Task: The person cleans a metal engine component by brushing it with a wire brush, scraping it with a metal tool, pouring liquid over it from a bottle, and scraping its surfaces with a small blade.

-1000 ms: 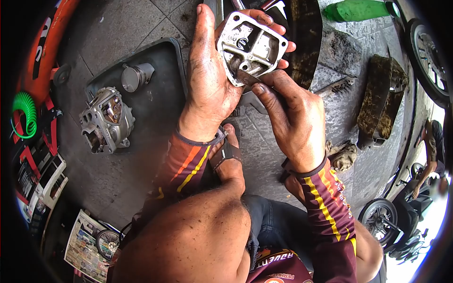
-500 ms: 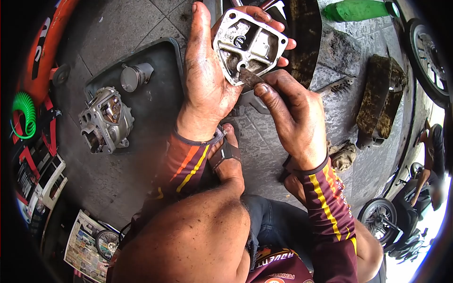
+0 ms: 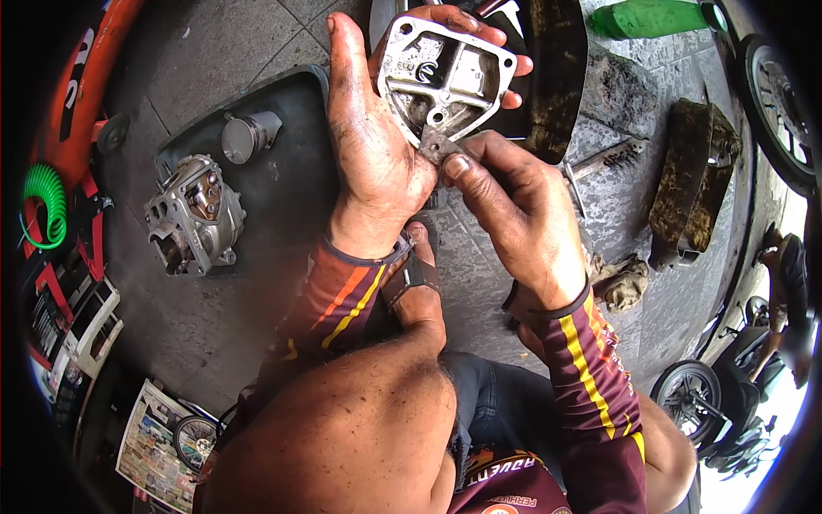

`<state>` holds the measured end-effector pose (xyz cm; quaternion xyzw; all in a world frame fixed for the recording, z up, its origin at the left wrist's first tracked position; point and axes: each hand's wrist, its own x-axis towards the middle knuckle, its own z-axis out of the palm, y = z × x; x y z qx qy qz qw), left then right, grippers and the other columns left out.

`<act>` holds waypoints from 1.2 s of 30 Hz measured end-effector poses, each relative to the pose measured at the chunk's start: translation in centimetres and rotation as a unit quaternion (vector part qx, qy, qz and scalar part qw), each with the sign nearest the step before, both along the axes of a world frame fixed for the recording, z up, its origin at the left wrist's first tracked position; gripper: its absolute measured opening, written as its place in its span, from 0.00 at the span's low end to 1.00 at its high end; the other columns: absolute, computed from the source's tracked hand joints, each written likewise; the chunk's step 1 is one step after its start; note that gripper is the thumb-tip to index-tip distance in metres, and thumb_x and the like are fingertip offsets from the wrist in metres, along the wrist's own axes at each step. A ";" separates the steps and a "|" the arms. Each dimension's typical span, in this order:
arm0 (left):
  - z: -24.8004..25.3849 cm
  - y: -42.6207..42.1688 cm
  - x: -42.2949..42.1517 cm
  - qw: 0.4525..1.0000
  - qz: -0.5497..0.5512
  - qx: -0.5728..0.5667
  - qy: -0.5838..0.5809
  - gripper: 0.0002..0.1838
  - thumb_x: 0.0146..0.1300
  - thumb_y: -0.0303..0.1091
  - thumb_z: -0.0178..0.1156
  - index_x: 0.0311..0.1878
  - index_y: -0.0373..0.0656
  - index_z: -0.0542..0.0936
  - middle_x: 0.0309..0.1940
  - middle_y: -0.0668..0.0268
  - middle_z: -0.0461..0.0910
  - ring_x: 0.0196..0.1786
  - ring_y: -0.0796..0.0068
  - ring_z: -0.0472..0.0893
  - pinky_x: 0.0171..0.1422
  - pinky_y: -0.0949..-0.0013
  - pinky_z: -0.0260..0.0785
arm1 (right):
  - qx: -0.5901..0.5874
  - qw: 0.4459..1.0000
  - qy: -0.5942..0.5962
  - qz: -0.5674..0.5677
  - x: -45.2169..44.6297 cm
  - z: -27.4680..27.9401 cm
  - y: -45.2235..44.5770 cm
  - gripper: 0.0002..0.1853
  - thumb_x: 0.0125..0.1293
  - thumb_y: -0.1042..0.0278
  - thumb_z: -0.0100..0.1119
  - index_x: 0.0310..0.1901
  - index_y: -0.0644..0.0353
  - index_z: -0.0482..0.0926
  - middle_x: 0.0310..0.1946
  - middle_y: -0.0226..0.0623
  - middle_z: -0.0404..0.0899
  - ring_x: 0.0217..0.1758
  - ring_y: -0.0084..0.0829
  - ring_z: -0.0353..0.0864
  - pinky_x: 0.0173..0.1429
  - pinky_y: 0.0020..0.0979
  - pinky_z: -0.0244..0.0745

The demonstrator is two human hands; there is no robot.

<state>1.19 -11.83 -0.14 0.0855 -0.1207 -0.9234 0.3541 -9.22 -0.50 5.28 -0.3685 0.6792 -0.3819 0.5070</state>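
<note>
My left hand [image 3: 372, 158] holds a cast metal engine cover [image 3: 435, 92], its ribbed inside turned up towards me. The fingers wrap behind its far side, while the thumb sticks out apart at the left. Between the thumb and fingers of my right hand [image 3: 533, 214] is pinched a small flat scraper blade [image 3: 437, 144], dark and with a hole in it. Its tip meets the near corner of the cover's rim. Both hands are smeared with black grease.
Left of my hands, a black tray [image 3: 300, 128] carries a piston [image 3: 248, 137] and an engine cylinder head [image 3: 201, 214]. Rightward lie a green bottle [image 3: 655, 19], a dirty metal box [image 3: 693, 184], a brush [image 3: 612, 158] and a rag [image 3: 622, 283]. Another person [image 3: 783, 300] is beyond.
The cover has shifted slightly left in my left hand. My right hand has drawn the blade left and a little towards me, to the rim's outer corner.
</note>
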 end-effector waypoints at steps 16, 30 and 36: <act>2.0 1.0 -1.1 0.986 0.131 -0.015 -0.099 0.38 0.75 0.68 0.30 0.48 0.44 0.80 0.48 0.49 0.83 0.52 0.46 0.83 0.49 0.49 0.83 | -0.052 0.992 0.100 -0.060 1.6 0.3 0.2 0.08 0.70 0.66 0.59 0.40 0.62 0.80 0.22 0.43 0.79 0.21 0.37 0.82 0.29 0.33 0.73; 2.3 0.6 -1.5 0.981 0.173 -0.023 -0.083 0.35 0.76 0.65 0.31 0.50 0.45 0.79 0.47 0.52 0.84 0.52 0.46 0.83 0.50 0.47 0.82 | -0.126 0.979 0.136 -0.085 1.7 0.1 0.2 0.09 0.68 0.74 0.60 0.49 0.59 0.79 0.35 0.43 0.84 0.32 0.44 0.86 0.36 0.35 0.79; 1.9 0.5 -1.3 0.985 0.124 -0.036 -0.114 0.38 0.77 0.65 0.30 0.50 0.42 0.80 0.45 0.49 0.84 0.48 0.51 0.85 0.47 0.53 0.84 | -0.155 0.971 0.177 -0.028 0.6 -0.4 0.2 0.10 0.64 0.74 0.62 0.47 0.54 0.79 0.34 0.40 0.84 0.34 0.46 0.85 0.35 0.37 0.78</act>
